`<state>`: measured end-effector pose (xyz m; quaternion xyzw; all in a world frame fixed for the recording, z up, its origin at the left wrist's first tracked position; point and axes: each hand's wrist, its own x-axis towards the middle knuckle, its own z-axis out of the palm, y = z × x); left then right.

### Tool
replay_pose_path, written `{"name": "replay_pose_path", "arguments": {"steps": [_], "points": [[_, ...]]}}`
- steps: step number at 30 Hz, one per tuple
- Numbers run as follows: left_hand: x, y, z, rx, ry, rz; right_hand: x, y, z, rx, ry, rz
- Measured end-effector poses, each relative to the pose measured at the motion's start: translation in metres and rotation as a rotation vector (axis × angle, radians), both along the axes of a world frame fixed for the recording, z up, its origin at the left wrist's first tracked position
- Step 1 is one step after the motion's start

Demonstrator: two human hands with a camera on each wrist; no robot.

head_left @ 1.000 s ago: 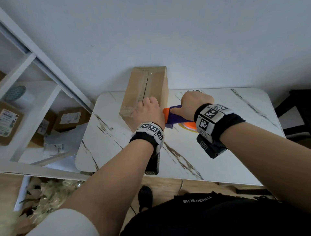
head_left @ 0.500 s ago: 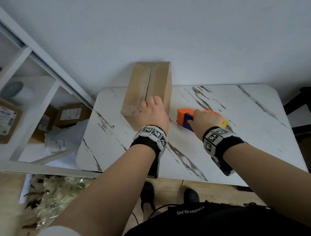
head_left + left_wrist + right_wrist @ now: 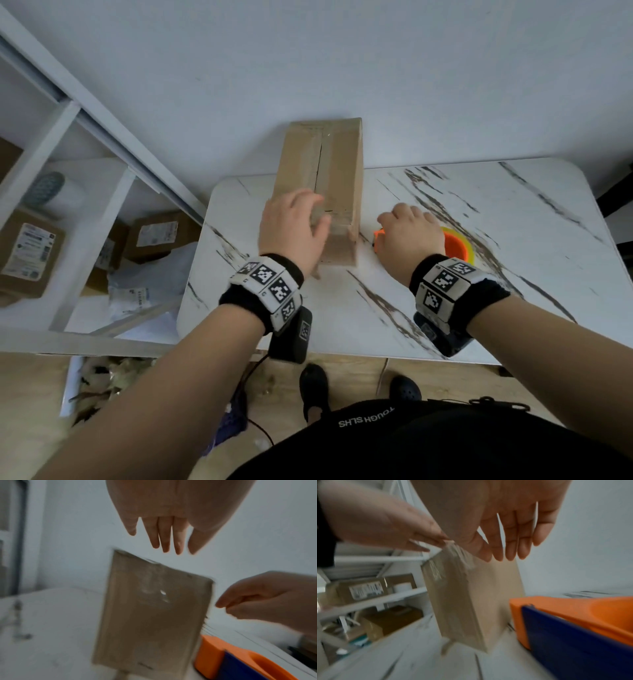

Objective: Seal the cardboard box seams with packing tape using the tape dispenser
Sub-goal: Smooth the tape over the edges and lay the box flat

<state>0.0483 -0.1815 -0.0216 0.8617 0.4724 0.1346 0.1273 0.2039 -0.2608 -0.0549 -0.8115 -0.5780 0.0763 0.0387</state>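
Head view: cardboard box stands on the counter, tape dispenser lying just right of it. Both the left hand and right hand are loose-fingered, holding nothing. I'd press the tape tail flat over that near top edge first.

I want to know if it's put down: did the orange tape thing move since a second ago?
Yes. The tape dispenser has gone from touching the cardboard box to lying further right on the table, under the right hand.
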Motion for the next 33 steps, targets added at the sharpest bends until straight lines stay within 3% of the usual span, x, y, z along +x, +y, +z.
{"name": "replay_pose_path", "arguments": {"steps": [2, 6, 15, 19, 28, 33], "points": [[-0.019, 0.012, 0.002, -0.024, 0.015, 0.089, -0.012, 0.007, 0.011, 0.021, 0.066, 0.011], [-0.046, 0.028, -0.007, -0.255, 0.031, 0.206, -0.029, 0.016, 0.021, -0.049, 0.080, 0.010], [-0.068, 0.043, -0.011, -0.643, -0.373, 0.101, -0.040, 0.027, 0.016, -0.196, 0.118, -0.092], [-0.074, 0.054, -0.016, -0.575, -0.320, 0.004, -0.033, 0.028, 0.026, -0.163, 0.083, -0.109], [-0.077, 0.066, -0.020, -0.518, -0.238, 0.018, -0.032, 0.027, 0.036, -0.163, 0.219, -0.072], [-0.072, 0.065, -0.016, -0.442, -0.176, -0.003, -0.034, 0.028, 0.032, -0.117, 0.192, -0.116]]}}
